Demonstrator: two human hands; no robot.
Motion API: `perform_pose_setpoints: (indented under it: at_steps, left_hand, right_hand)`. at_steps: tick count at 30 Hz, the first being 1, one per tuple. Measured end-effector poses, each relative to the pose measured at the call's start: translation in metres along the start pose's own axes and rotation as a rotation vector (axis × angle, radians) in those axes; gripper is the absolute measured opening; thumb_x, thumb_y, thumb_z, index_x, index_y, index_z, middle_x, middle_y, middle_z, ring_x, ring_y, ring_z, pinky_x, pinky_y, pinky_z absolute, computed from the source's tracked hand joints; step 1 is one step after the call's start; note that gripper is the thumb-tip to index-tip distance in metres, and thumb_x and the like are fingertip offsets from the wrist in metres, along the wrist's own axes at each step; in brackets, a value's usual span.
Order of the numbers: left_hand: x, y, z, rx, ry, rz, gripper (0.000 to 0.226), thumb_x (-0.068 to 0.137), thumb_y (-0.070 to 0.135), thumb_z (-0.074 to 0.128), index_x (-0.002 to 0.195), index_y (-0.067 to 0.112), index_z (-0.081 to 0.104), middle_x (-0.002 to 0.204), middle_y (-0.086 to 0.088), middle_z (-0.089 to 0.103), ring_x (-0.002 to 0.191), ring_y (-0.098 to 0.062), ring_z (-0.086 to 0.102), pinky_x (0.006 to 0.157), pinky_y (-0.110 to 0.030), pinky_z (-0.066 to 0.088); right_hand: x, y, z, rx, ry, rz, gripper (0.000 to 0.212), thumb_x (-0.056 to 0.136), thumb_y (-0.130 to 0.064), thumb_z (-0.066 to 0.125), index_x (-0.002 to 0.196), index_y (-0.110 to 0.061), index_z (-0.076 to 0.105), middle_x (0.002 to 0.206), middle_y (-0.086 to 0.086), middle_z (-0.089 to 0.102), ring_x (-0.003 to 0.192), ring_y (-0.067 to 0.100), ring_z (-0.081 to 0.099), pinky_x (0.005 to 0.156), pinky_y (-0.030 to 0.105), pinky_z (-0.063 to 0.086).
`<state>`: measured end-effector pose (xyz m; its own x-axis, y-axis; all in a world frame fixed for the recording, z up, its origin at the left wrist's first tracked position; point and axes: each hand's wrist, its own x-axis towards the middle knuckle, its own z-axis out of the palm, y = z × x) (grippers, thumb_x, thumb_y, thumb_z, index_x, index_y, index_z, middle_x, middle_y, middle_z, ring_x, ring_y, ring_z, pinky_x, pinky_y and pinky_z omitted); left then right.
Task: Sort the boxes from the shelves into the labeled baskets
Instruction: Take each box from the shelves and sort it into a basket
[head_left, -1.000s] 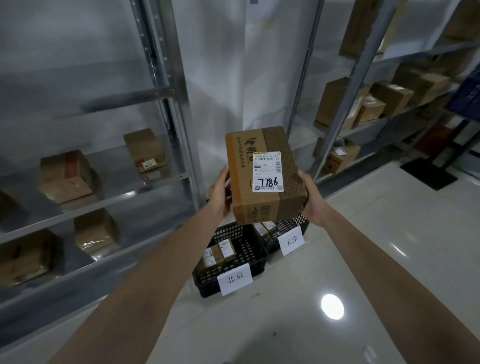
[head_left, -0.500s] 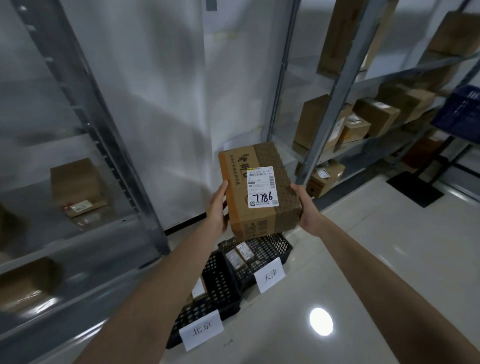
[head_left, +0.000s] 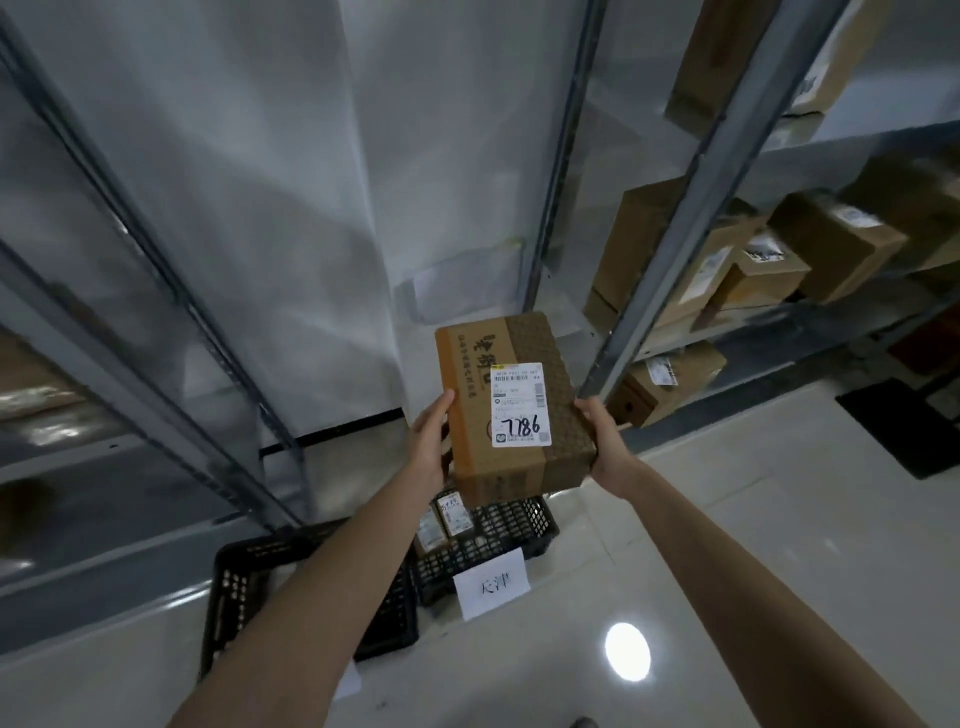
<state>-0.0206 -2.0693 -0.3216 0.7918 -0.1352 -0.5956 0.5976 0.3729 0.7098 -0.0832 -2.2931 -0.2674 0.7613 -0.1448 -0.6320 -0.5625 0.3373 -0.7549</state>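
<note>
I hold a brown cardboard box (head_left: 514, 405) in the air with both hands; its white shipping label reads 7186. My left hand (head_left: 431, 441) grips its left side and my right hand (head_left: 605, 441) grips its right side. Directly below the box stands a black mesh basket (head_left: 498, 540) with a white paper label (head_left: 492, 583) on its front; small labelled boxes (head_left: 447, 519) lie inside. A second black mesh basket (head_left: 244, 587) stands to its left, partly hidden by my left forearm.
A metal shelf rack (head_left: 691, 249) on the right carries several cardboard boxes (head_left: 831, 244). Another metal rack (head_left: 130, 332) stands on the left. A white wall lies ahead and a glossy white floor (head_left: 727, 545) spreads to the right.
The view has swung rightward and closer to the baskets. The box has come lower and now hangs over the right basket; the left basket's label has passed behind my forearm.
</note>
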Motion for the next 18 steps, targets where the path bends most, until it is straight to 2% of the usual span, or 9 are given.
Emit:
perform_pose_setpoints:
  at_steps: [2,5,7,11,14,16,18]
  left_hand:
    - [0.028,-0.023,0.012,-0.033,0.042,-0.041,0.089,0.048,0.067,0.090,0.124,0.027,0.068,0.123,-0.004,0.072,0.116,-0.028,0.065,0.101,-0.055,0.051]
    - [0.060,-0.049,0.024,-0.048,0.116,-0.054,0.068,0.067,0.060,0.083,0.124,0.025,0.069,0.118,-0.004,0.073,0.112,-0.028,0.067,0.101,-0.053,0.051]
    - [0.082,-0.065,0.026,-0.046,0.170,-0.058,0.059,0.074,0.054,0.080,0.122,0.023,0.069,0.114,-0.005,0.074,0.109,-0.027,0.068,0.100,-0.051,0.052]
    - [0.132,-0.099,0.022,-0.018,0.221,-0.049,0.047,0.082,0.047,0.076,0.122,0.023,0.068,0.115,-0.004,0.074,0.108,-0.025,0.067,0.101,-0.048,0.050]
    - [0.182,-0.143,0.010,-0.006,0.248,-0.065,0.044,0.088,0.047,0.070,0.125,0.026,0.064,0.119,-0.002,0.070,0.109,-0.022,0.062,0.101,-0.046,0.046]
    - [0.218,-0.184,-0.004,-0.012,0.268,-0.075,0.045,0.086,0.050,0.071,0.124,0.028,0.064,0.120,-0.002,0.070,0.112,-0.025,0.063,0.104,-0.051,0.045]
    - [0.253,-0.225,-0.019,-0.043,0.305,-0.080,0.045,0.084,0.050,0.073,0.122,0.026,0.065,0.118,-0.004,0.072,0.112,-0.029,0.065,0.102,-0.056,0.047]
  right_hand:
    - [0.039,0.000,-0.021,-0.038,-0.010,0.040,0.031,0.097,-0.038,0.047,0.106,-0.012,0.061,0.095,0.010,0.072,0.089,0.024,0.067,0.077,0.034,0.052]
    - [0.093,0.006,-0.044,-0.111,-0.024,0.087,0.029,0.097,-0.034,0.046,0.107,-0.011,0.061,0.102,0.013,0.069,0.093,0.026,0.066,0.089,0.039,0.050]
    - [0.125,0.012,-0.054,-0.186,-0.047,0.117,0.033,0.099,-0.038,0.044,0.108,-0.012,0.062,0.108,0.015,0.068,0.096,0.028,0.066,0.095,0.041,0.049]
    - [0.188,0.043,-0.066,-0.347,-0.117,0.135,0.053,0.096,-0.062,0.042,0.126,-0.021,0.055,0.119,0.008,0.066,0.110,0.028,0.063,0.104,0.043,0.046]
    - [0.255,0.085,-0.082,-0.398,-0.129,0.133,0.084,0.081,-0.079,0.050,0.145,-0.026,0.039,0.131,0.004,0.059,0.116,0.026,0.059,0.108,0.046,0.043]
    - [0.309,0.126,-0.100,-0.422,-0.142,0.144,0.106,0.065,-0.090,0.056,0.148,-0.026,0.036,0.133,0.004,0.059,0.117,0.026,0.061,0.107,0.048,0.044]
    - [0.353,0.165,-0.115,-0.430,-0.161,0.153,0.107,0.062,-0.090,0.059,0.145,-0.024,0.041,0.127,0.003,0.064,0.112,0.025,0.066,0.103,0.047,0.049]
